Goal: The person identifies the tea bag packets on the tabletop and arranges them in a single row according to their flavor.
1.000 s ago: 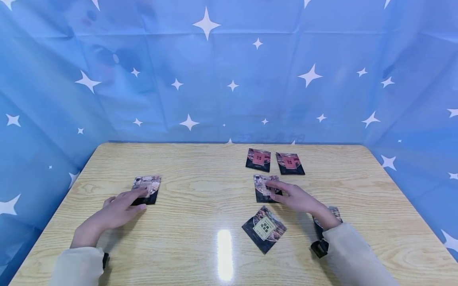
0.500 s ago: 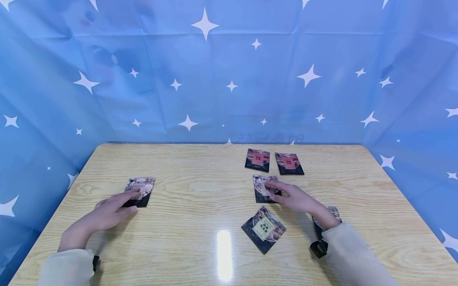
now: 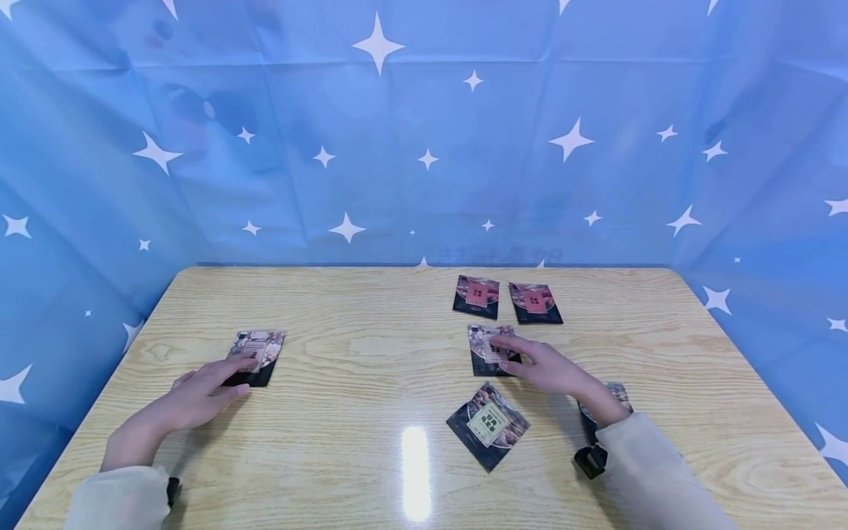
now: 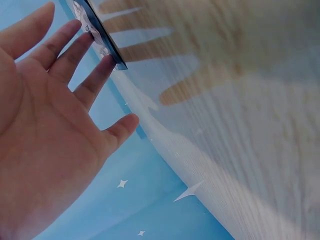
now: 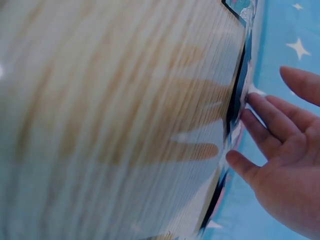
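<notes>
Two hands lie flat on a pale wooden table (image 3: 371, 346) ringed by blue star-print cloth (image 3: 397, 147). At left of the frame, the left hand (image 3: 199, 397), fingers straight and spread, presses its fingertips on a dark packet (image 3: 260, 350) near the table's left edge. At centre right, the right hand (image 3: 546, 368), fingers likewise extended, touches a second packet (image 3: 483, 342). Two red-labelled packets (image 3: 477, 296) sit side by side just above it in the frame; a tilted green-labelled packet (image 3: 488, 425) lies below.
</notes>
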A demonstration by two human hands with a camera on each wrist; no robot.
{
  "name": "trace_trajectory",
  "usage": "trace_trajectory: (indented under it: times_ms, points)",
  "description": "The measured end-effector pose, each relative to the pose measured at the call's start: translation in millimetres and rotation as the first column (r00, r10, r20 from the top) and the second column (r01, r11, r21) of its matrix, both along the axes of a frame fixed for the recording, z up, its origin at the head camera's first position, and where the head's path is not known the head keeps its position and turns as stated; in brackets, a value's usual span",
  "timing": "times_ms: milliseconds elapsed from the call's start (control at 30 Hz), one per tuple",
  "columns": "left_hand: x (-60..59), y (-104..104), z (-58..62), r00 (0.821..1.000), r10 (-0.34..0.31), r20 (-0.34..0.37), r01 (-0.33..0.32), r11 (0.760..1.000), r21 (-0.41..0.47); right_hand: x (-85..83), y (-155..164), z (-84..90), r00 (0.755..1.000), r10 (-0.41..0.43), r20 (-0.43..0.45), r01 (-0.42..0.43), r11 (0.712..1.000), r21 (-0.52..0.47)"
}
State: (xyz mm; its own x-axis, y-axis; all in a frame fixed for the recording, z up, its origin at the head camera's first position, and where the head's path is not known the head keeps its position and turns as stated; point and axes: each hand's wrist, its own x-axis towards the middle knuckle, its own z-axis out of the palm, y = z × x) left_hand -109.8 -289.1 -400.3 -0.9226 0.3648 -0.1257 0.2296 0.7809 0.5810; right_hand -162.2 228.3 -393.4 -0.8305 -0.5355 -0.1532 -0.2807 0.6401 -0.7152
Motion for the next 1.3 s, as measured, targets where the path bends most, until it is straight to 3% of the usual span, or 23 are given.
trace_trajectory:
  times_ms: [367,800,1033,1300]
  points:
    - [1.6,4,3.3,0.999,-0.004,-0.042,0.004,1.000,-0.002,0.1,0,-0.1,1.000,-0.015,0.013,0.015,1.000,-0.004]
    - [1.7,5,1.9,1.000,0.009,0.021,-0.010,1.000,0.027,-0.1,-1,-1.3,1.000,-0.018,0.020,0.018,1.000,0.004]
    - [0.7,2,-0.1,1.000,-0.004,0.004,0.004,1.000,0.028,-8.4,-8,4.3,0.996,0.086,0.014,-0.086,0.995,0.040]
    - [-0.1,3,0.4,1.000,-0.006,0.012,0.006,1.000,0.028,-25.7,-55,14.0,0.973,0.216,0.076,-0.223,0.970,0.097]
